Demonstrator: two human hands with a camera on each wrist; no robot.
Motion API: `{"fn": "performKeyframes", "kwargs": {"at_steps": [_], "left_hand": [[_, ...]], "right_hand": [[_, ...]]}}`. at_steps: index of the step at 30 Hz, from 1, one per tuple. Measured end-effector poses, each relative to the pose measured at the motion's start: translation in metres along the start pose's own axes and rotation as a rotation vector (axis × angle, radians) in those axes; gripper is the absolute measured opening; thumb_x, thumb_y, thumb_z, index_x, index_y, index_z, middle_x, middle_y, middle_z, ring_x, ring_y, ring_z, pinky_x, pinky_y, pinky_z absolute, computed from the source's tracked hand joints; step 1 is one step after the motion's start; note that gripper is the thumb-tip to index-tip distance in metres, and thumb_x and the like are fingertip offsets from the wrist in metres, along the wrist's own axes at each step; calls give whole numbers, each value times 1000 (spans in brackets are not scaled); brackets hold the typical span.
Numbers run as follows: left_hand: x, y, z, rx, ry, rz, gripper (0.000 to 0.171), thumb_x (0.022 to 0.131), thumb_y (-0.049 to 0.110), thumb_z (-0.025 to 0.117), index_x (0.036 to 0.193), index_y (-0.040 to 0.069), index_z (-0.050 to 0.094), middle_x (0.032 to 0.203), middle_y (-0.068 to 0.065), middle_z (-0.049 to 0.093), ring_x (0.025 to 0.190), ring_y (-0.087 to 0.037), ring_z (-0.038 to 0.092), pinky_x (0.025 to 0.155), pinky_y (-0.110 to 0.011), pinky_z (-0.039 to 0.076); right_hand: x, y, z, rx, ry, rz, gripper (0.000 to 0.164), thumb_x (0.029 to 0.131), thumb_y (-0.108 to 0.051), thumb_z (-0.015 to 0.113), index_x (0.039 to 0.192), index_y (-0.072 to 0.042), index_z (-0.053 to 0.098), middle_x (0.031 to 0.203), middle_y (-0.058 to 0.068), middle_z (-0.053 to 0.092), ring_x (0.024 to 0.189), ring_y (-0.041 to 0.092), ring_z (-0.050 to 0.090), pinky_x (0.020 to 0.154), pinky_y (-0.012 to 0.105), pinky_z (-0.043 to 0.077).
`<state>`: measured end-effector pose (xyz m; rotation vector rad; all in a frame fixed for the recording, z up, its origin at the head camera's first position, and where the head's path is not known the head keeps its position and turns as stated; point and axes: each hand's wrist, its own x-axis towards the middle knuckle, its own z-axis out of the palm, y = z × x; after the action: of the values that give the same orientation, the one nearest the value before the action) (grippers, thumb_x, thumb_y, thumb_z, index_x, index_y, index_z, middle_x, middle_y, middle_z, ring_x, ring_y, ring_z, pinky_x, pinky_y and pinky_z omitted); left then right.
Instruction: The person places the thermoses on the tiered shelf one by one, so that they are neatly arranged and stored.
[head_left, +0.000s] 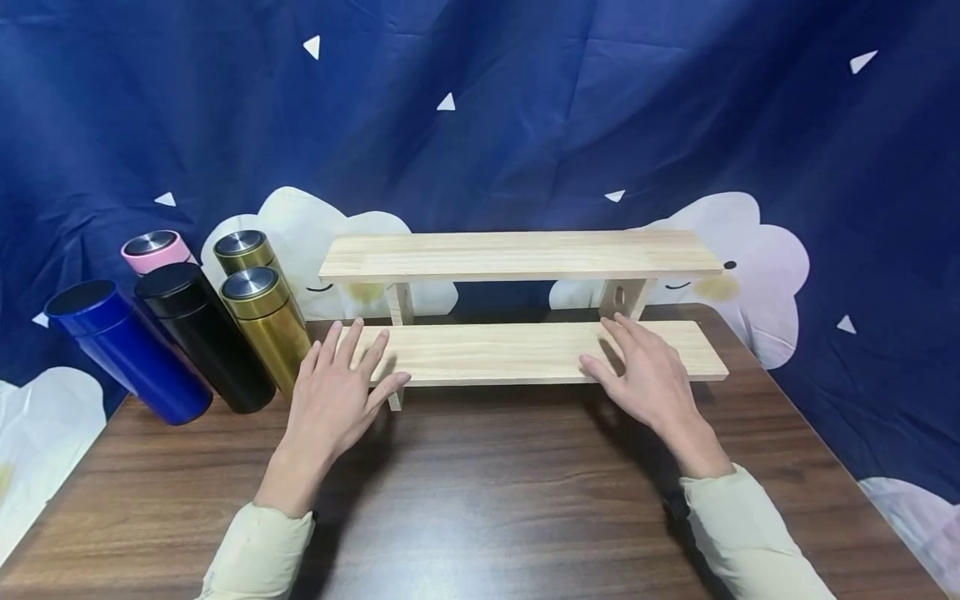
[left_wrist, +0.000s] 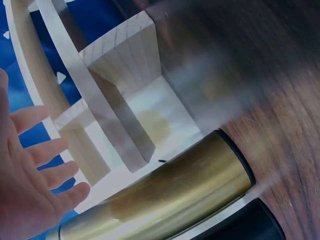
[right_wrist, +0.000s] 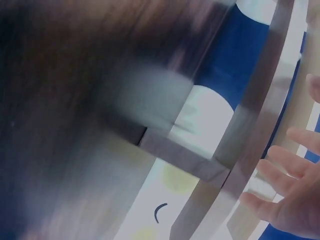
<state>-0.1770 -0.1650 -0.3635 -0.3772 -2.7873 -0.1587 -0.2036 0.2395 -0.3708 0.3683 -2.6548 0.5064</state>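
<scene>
A pale wooden two-tier shelf stands on the table, with an upper board (head_left: 517,255) at the back and a lower board (head_left: 487,353) in front. Over the left end of the lower board is my left hand (head_left: 330,400), fingers spread and straight, holding nothing. Toward the board's right end, my right hand (head_left: 651,379) reaches over the front edge with its fingers extended and nothing in its grasp. The left wrist view shows the left fingers (left_wrist: 50,150) apart from the boards' undersides. Relaxed right fingers (right_wrist: 280,170) overlap the boards in the right wrist view.
Left of the shelf several flasks stand together: blue (head_left: 135,354), black (head_left: 206,337), pink (head_left: 156,250), and two gold ones, the front gold flask (head_left: 268,329) close by my left hand. A dark blue curtain (head_left: 517,142) with cloud prints hangs behind the brown wooden table (head_left: 487,492).
</scene>
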Motion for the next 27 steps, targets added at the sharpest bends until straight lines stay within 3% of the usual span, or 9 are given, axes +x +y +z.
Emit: {"fn": "performKeyframes", "kwargs": {"at_steps": [9, 16, 20, 27], "left_hand": [[-2, -5, 2, -138, 165, 29, 69, 93, 59, 62, 138, 6, 62, 147, -23, 48, 139, -42, 39, 102, -63, 37], [-2, -12, 6, -215, 425, 71, 47, 89, 45, 72, 113, 5, 75, 113, -15, 70, 104, -40, 63, 80, -56, 49], [-2, -17, 5, -243, 526, 60, 34, 90, 36, 73, 103, 5, 77, 97, -12, 73, 90, -36, 66, 73, -52, 51], [-3, -26, 4, -302, 616, 0, 27, 90, 28, 73, 99, 3, 78, 95, -12, 73, 89, -35, 65, 72, -51, 51]], "right_hand": [[-3, 18, -12, 86, 10, 99, 67, 93, -44, 70, 142, 0, 55, 141, 26, 55, 128, 49, 48, 103, 63, 36], [-5, 28, -16, 183, 83, 95, 58, 91, -34, 74, 135, 1, 60, 133, 26, 60, 124, 48, 52, 101, 60, 37], [-6, 36, -20, 234, 125, 69, 53, 89, -26, 78, 131, 2, 63, 129, 25, 63, 122, 46, 55, 99, 60, 39], [-10, 51, -25, 227, 152, 93, 52, 88, -24, 79, 130, 3, 63, 126, 27, 63, 118, 49, 56, 91, 59, 41]]}}
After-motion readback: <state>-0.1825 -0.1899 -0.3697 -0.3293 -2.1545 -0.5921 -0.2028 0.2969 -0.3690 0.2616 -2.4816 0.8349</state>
